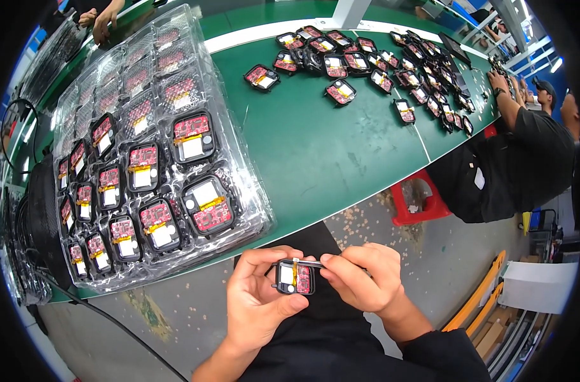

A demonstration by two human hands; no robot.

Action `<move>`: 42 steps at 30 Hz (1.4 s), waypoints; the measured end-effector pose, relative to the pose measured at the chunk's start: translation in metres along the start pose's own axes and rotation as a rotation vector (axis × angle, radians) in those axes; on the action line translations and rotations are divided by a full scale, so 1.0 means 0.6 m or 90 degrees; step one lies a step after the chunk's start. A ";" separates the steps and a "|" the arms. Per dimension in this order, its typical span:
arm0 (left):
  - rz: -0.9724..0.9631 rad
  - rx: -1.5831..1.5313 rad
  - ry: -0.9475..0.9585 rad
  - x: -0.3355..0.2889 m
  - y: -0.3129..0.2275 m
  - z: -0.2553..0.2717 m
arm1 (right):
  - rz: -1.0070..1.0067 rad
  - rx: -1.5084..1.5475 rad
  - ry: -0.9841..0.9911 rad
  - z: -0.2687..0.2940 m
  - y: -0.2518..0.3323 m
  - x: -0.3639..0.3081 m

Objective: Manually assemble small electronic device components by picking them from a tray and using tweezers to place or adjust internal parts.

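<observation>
Over my lap, my left hand [251,309] is closed round the edges of a small black watch-like case [304,281]. Its open face shows a red circuit board, a white block and a yellow ribbon strip. My right hand [369,277] pinches dark tweezers [312,263], whose tips meet the case's upper edge near the top of the yellow strip. Whether they grip anything there is too small to tell. To the left, a clear plastic tray [242,191] holds several like cases [208,204] in its pockets.
The tray sits on a green worktable [290,159]. Many loose cases [339,93] are heaped toward the far right. A co-worker in black [512,146] sits at the right, near a red stool [417,197]. Another person's hands [102,22] show at top left. A black cable [121,328] hangs at lower left.
</observation>
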State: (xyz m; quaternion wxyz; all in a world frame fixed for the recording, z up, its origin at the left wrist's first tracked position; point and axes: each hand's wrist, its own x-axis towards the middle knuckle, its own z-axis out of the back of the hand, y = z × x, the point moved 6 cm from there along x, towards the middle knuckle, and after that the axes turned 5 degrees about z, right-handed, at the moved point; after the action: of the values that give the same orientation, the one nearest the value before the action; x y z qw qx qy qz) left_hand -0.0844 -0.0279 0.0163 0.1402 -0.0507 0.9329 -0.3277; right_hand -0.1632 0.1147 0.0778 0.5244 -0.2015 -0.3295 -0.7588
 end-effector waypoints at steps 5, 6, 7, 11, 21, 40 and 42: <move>0.000 0.012 0.003 -0.002 0.001 0.002 | -0.024 0.033 0.002 0.000 -0.003 0.001; -0.003 0.014 0.004 -0.003 0.001 0.002 | -0.060 0.065 0.007 0.001 -0.006 0.007; -0.006 0.017 0.005 -0.003 0.001 0.003 | -0.096 0.097 0.013 0.000 -0.010 0.009; -0.025 0.030 0.012 -0.005 -0.001 -0.002 | -0.140 0.127 0.028 -0.004 -0.012 0.005; -0.046 0.069 -0.025 -0.009 -0.008 -0.007 | -0.113 0.062 -0.004 -0.006 -0.002 0.004; -0.129 0.131 0.054 -0.029 -0.055 -0.037 | -0.136 0.137 -0.057 0.002 -0.018 0.010; -0.204 0.223 0.074 -0.035 -0.094 -0.060 | -0.144 0.084 -0.101 0.019 -0.039 0.017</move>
State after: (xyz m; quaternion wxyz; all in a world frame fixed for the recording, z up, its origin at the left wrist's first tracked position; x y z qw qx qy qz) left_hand -0.0746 -0.0467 0.0833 0.0389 -0.1538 0.8484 -0.5051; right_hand -0.1889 0.1218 0.0857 0.4202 -0.1876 -0.4395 -0.7714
